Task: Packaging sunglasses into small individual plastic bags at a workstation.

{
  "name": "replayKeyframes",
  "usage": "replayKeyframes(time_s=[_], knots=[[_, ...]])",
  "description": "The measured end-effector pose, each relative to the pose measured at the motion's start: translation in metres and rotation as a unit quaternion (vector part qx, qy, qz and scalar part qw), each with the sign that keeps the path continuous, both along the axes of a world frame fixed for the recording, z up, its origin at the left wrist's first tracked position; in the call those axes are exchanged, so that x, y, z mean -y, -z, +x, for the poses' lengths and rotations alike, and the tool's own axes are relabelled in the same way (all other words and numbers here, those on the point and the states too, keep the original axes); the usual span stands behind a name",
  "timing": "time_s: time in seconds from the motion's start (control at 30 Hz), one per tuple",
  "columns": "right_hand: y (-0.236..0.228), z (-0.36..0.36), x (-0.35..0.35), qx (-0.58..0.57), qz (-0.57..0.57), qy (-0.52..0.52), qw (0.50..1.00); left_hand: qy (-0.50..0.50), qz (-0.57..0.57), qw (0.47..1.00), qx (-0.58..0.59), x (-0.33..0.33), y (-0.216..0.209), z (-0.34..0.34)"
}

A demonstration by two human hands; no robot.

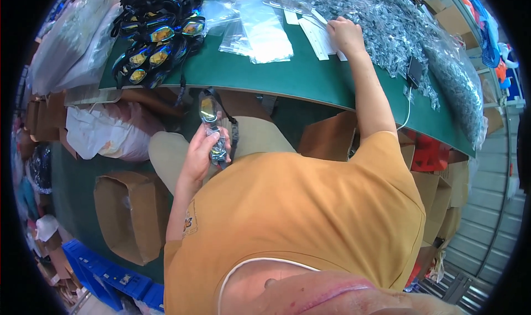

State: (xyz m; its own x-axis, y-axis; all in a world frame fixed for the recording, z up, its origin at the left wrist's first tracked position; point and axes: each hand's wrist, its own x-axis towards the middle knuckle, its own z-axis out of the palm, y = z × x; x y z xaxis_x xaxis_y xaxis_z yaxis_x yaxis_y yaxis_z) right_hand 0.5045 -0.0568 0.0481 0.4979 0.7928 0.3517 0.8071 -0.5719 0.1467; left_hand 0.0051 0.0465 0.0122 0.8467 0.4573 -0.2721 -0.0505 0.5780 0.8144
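The left hand [200, 151] is holding a pair of mirrored swim goggles [212, 128] just below the edge of the green table [276, 77]. The right hand [345, 34] is reaching onto the table, its fingers resting on white paper cards [318, 35] beside clear plastic bags [260, 30]. It seems the packing step is beginning; next the hand needs to be pinching one single card.

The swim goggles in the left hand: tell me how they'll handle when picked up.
The goggles probably feel light, since the left hand holds them alone. Their dark strap hangs loose, so likely floppy. The glossy mirrored lenses may be slippery and scratch easily.
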Motion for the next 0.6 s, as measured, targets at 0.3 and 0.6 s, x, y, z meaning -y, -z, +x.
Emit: replayKeyframes(time_s=[0.3,0.6], knots=[[-0.024,-0.014,0.021,-0.176,0.057,-0.002,0.983,0.012,-0.006,1.0,0.001,-0.003,0.003,0.002],[-0.063,-0.132,0.01,-0.236,0.324,-0.247,0.882,-0.025,-0.121,0.992,0.017,0.004,0.021,0.004]])
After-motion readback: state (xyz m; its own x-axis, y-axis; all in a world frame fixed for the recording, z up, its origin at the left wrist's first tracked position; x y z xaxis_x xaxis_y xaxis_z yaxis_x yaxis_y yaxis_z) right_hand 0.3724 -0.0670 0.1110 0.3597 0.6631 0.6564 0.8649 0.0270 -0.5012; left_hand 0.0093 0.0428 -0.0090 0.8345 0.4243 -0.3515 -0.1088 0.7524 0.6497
